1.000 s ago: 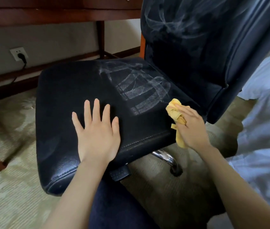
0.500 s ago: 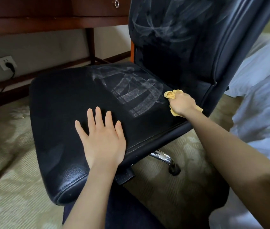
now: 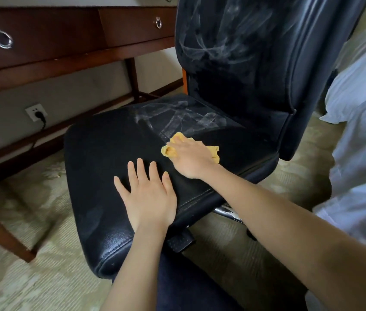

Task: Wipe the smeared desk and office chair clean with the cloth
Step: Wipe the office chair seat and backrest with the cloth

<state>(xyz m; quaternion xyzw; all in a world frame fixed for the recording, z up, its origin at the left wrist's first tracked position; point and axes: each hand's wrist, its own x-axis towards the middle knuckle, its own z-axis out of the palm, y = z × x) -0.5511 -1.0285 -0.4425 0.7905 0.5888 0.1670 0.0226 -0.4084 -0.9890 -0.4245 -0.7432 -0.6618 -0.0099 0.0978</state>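
Slid across the chair (image 3: 101, 149), right hand (image 3: 191, 156) clutches cloth (image 3: 169, 151) beneath it; left hand (image 3: 150, 197) flat.

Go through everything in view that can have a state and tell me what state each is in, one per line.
Chair seat, white smears at the rear.
Backrest, smeared white.
Cloth, bunched up, lying on the seat.
Right hand, holds the cloth against the seat.
Left hand, flat on the seat, fingers spread.
Desk drawers, shut.
Plug, in the wall socket.
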